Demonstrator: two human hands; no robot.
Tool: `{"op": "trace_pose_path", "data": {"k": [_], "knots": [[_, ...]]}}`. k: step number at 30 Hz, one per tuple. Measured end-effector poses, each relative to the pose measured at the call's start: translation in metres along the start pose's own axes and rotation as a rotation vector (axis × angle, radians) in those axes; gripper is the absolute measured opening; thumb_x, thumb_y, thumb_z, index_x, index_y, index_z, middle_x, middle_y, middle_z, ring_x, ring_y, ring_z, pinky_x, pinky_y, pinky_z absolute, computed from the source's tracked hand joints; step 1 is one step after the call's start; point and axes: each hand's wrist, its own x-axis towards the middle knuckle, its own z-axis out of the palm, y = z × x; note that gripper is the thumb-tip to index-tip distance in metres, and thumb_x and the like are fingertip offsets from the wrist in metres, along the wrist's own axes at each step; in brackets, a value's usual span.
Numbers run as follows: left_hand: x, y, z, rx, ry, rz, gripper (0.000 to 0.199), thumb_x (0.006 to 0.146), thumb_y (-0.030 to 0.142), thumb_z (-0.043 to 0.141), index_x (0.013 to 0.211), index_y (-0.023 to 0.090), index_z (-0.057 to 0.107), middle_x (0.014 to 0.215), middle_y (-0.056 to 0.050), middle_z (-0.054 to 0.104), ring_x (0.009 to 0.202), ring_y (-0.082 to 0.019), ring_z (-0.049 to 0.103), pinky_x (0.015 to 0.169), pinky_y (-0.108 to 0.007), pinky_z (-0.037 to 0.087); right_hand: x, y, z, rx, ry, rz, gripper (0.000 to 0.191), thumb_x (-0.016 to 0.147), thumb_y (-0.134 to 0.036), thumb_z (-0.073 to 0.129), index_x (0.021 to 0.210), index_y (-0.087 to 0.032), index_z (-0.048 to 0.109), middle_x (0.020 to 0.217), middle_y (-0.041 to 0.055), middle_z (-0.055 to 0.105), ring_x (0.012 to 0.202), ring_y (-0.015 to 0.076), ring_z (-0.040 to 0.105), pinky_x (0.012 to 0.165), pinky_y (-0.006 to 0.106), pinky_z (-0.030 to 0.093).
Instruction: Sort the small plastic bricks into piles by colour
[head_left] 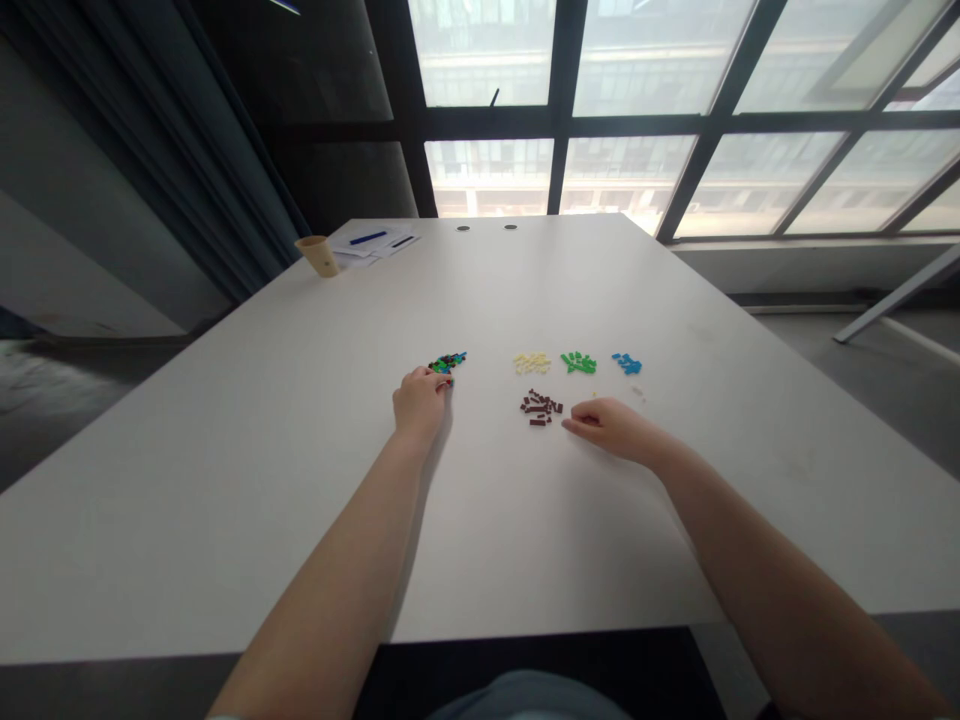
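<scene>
My left hand (420, 405) rests at the near edge of a small mixed pile of toy bricks (448, 362) in green, blue, black and other colours. Its fingers are curled together, with a speck of red by the fingertips; what they hold, if anything, is too small to name. Just right of a cluster of dark brown bricks (538, 406) is my right hand (611, 428), thumb and fingers pressed together. Whatever may be between those fingers is hidden. Behind the brown cluster lie separate groups of pale yellow bricks (532, 363), green bricks (579, 363) and blue bricks (628, 364).
A whitish piece (637, 390) and a tiny yellow piece (594, 394) lie beyond my right hand. On the white table (300, 480), a tan cup (319, 257) stands far left beside papers (367, 246) with a blue pen (368, 238). Windows rise behind the table.
</scene>
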Motion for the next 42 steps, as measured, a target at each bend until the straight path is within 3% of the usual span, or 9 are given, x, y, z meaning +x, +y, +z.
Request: {"op": "trace_pose_path", "data": {"k": [8, 11, 14, 16, 18, 25, 37, 39, 42], "knots": [[0.001, 0.003, -0.003, -0.085, 0.027, 0.0, 0.017, 0.076, 0.021, 0.05, 0.079, 0.021, 0.066, 0.091, -0.006, 0.06, 0.089, -0.022, 0.054, 0.075, -0.032, 0.04, -0.001, -0.001, 0.001, 0.043, -0.013, -0.001, 0.041, 0.081, -0.049, 0.036, 0.055, -0.019, 0.029, 0.051, -0.0049, 0.025, 0.049, 0.0081, 0.024, 0.048, 0.024, 0.019], [0.0, 0.011, -0.008, -0.376, 0.03, 0.003, 0.012, 0.073, 0.025, 0.055, 0.077, 0.019, 0.065, 0.089, -0.005, 0.061, 0.081, -0.018, 0.054, 0.076, -0.031, 0.041, -0.001, -0.001, 0.0, 0.043, -0.006, -0.008, 0.042, 0.082, -0.05, 0.036, 0.055, -0.019, 0.029, 0.051, -0.0048, 0.026, 0.049, 0.008, 0.025, 0.048, 0.024, 0.019], [-0.01, 0.031, -0.02, -0.807, -0.031, 0.026, 0.017, 0.069, 0.033, 0.062, 0.078, 0.019, 0.064, 0.084, -0.004, 0.061, 0.075, -0.015, 0.053, 0.067, -0.027, 0.042, -0.001, 0.0, 0.0, 0.039, -0.003, -0.003, 0.042, 0.082, -0.05, 0.036, 0.055, -0.019, 0.028, 0.051, -0.005, 0.025, 0.05, 0.0079, 0.024, 0.048, 0.024, 0.019], [-0.022, 0.048, -0.03, -1.066, -0.093, 0.113, 0.018, 0.067, 0.035, 0.065, 0.075, 0.019, 0.063, 0.081, -0.003, 0.06, 0.073, -0.013, 0.052, 0.064, -0.026, 0.042, -0.001, 0.0, 0.001, 0.036, -0.008, 0.001, 0.042, 0.082, -0.05, 0.036, 0.055, -0.019, 0.028, 0.051, -0.0051, 0.025, 0.049, 0.0077, 0.024, 0.048, 0.024, 0.019], [-0.035, 0.063, -0.039, -1.189, -0.121, 0.227, 0.017, 0.065, 0.034, 0.069, 0.071, 0.019, 0.063, 0.08, -0.003, 0.058, 0.071, -0.012, 0.051, 0.063, -0.025, 0.041, 0.0, 0.0, 0.002, 0.034, -0.016, 0.003, 0.042, 0.082, -0.05, 0.036, 0.055, -0.019, 0.029, 0.051, -0.0051, 0.026, 0.049, 0.0077, 0.025, 0.048, 0.024, 0.019], [-0.057, 0.082, -0.047, -1.304, -0.292, 0.328, 0.015, 0.065, 0.032, 0.071, 0.066, 0.019, 0.063, 0.072, -0.001, 0.055, 0.062, -0.01, 0.047, 0.057, -0.025, 0.038, 0.001, -0.002, 0.003, 0.022, -0.02, 0.008, 0.042, 0.082, -0.049, 0.037, 0.054, -0.018, 0.029, 0.05, -0.005, 0.027, 0.049, 0.0078, 0.023, 0.048, 0.025, 0.019], [-0.055, 0.081, -0.042, -1.359, -0.29, 0.33, 0.012, 0.065, 0.025, 0.072, 0.066, 0.017, 0.063, 0.072, -0.002, 0.055, 0.061, -0.009, 0.046, 0.055, -0.023, 0.036, 0.001, -0.003, 0.004, 0.028, 0.0, -0.01, 0.041, 0.082, -0.045, 0.041, 0.053, -0.018, 0.032, 0.05, -0.0054, 0.028, 0.049, 0.0072, 0.024, 0.048, 0.024, 0.019], [-0.055, 0.082, -0.042, -1.373, -0.298, 0.311, 0.012, 0.064, 0.025, 0.072, 0.066, 0.017, 0.063, 0.071, -0.001, 0.055, 0.062, -0.009, 0.047, 0.056, -0.024, 0.036, 0.001, -0.005, 0.002, 0.047, 0.061, -0.068, 0.037, 0.083, -0.041, 0.043, 0.054, -0.018, 0.037, 0.05, -0.0054, 0.029, 0.049, 0.0072, 0.026, 0.048, 0.024, 0.021], [-0.054, 0.084, -0.039, -1.339, -0.303, 0.234, 0.012, 0.064, 0.026, 0.072, 0.065, 0.017, 0.063, 0.069, -0.001, 0.055, 0.063, -0.009, 0.047, 0.058, -0.023, 0.036, -0.001, -0.015, 0.0, 0.125, 0.27, -0.242, 0.023, 0.082, -0.032, 0.048, 0.066, -0.017, 0.052, 0.056, -0.004, 0.039, 0.053, 0.0079, 0.033, 0.051, 0.022, 0.028]]}}
